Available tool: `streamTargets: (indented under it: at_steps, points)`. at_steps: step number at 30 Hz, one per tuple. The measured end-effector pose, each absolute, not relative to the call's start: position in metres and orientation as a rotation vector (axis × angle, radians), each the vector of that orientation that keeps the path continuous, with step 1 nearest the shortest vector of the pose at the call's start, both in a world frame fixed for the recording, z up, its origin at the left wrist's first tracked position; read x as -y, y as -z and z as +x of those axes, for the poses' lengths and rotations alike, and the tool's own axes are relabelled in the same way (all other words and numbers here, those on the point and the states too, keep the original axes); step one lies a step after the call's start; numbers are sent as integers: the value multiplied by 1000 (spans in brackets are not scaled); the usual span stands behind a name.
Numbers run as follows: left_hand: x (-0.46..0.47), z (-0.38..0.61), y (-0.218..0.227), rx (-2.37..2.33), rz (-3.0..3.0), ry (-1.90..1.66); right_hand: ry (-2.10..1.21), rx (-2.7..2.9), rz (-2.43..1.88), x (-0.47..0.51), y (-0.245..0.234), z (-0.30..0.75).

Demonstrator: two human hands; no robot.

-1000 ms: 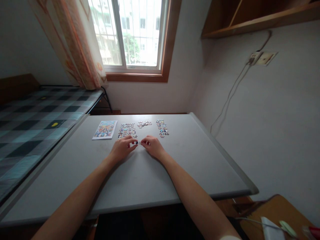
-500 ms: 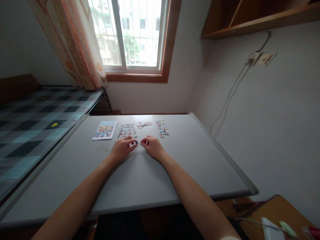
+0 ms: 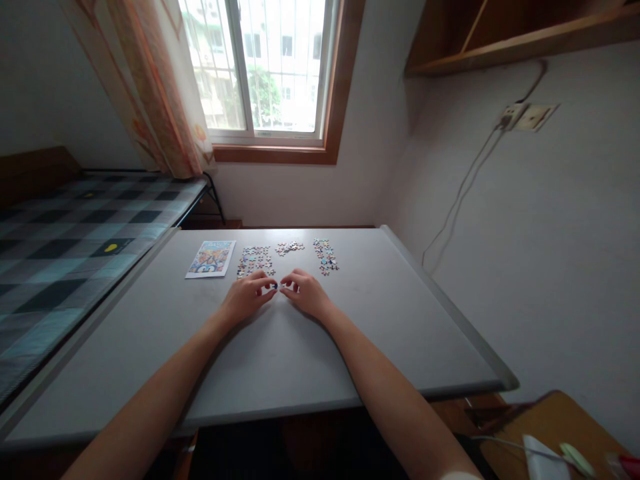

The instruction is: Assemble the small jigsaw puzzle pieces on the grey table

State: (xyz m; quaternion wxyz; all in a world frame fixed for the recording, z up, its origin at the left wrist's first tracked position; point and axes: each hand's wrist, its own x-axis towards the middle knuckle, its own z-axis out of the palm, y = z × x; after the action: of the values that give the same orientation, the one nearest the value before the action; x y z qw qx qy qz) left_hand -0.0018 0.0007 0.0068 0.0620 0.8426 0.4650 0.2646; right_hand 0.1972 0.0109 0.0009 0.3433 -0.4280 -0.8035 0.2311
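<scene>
My left hand (image 3: pixel 246 297) and my right hand (image 3: pixel 306 293) rest on the grey table (image 3: pixel 280 353), fingertips meeting near the middle. Each hand pinches a small jigsaw piece (image 3: pixel 278 286), and the two pieces touch between the fingertips. Just beyond my left hand lies a patch of loose colourful pieces (image 3: pixel 254 260). A smaller pile (image 3: pixel 289 248) sits behind my hands, and a strip of pieces (image 3: pixel 325 257) lies beyond my right hand. A colourful reference picture (image 3: pixel 211 259) lies flat to the left of the pieces.
A bed with a checked cover (image 3: pixel 65 247) runs along the table's left edge. A window (image 3: pixel 260 67) and a curtain (image 3: pixel 150 87) are behind. A wall with a socket and cable (image 3: pixel 525 117) is at the right. A wooden stool with small items (image 3: pixel 550 433) stands at the lower right.
My hands have drawn slightly closer together, so the two pieces now meet between the fingertips. The view has shifted a little.
</scene>
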Motion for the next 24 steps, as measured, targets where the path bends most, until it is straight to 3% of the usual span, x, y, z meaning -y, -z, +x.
streamTargets:
  at_steps: [7, 17, 24]
  points:
    - [0, -1, -9, -1411, 2504, -852, -539, 2083, -1238, -12, -8, 203]
    - [3, 0, -14, -1389, 2537, -796, -282, 1784, -1906, -26, -32, 255]
    - [2, -1, -13, -1397, 2535, -779, -339, 1694, -2268, -28, -37, 289]
